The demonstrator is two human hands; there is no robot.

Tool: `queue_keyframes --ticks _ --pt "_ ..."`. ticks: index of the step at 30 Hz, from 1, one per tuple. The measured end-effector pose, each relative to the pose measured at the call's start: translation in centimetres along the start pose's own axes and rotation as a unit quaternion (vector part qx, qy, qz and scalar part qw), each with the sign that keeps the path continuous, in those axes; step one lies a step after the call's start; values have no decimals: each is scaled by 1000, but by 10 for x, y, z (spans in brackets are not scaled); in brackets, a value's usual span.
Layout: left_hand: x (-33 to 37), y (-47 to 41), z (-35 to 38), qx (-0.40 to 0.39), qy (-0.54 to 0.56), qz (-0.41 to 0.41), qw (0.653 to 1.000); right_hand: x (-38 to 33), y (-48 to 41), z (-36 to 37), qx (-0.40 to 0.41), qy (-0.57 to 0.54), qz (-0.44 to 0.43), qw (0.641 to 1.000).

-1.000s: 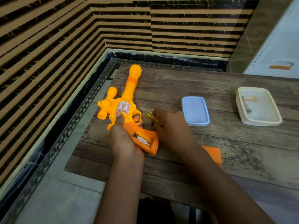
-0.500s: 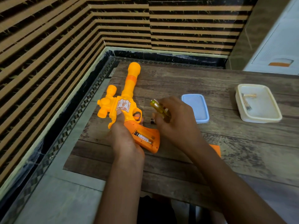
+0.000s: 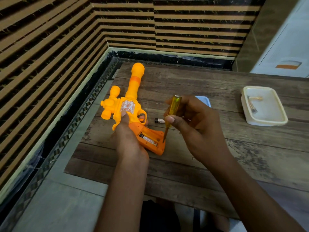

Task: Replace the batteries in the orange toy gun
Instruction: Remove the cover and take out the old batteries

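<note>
Glossy orange toy gun (image 3: 130,104) gripped by left hand (image 3: 128,139); right hand (image 3: 197,128) pinches translucent screwdriver (image 3: 173,106).

No word, brand or number is showing clearly enough to read. A red-and-white sticker (image 3: 127,106) is sitting on the side of the orange toy gun (image 3: 133,88), which is lying toward the tabletop's far left corner; its pattern is blurring into specks. A battery (image 3: 148,139) is lying in the gun's open grip, its label print too small to make out. A loose battery (image 3: 159,120) is lying on the tabletop just beside the grip, bearing pale, illegible lettering. An orange-and-white label (image 3: 288,64) is showing on the white cabinet (image 3: 291,39) beyond the tabletop's far right corner, with no legible characters.
</note>
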State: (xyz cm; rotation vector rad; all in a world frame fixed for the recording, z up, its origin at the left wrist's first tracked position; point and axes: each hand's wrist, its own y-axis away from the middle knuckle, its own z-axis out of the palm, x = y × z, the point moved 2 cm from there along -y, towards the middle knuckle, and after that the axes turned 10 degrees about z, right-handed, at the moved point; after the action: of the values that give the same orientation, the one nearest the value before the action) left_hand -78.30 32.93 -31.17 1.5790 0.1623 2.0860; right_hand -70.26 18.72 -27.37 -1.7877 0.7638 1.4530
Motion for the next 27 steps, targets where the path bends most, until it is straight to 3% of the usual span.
queue_keyframes --ticks 12,27 --pt "0 -1 0 12 -2 -6 1000 -1 1 7 -26 -35 3 999" --pt "0 1 2 -11 32 -3 999 -1 3 5 -74 26 -11 997"
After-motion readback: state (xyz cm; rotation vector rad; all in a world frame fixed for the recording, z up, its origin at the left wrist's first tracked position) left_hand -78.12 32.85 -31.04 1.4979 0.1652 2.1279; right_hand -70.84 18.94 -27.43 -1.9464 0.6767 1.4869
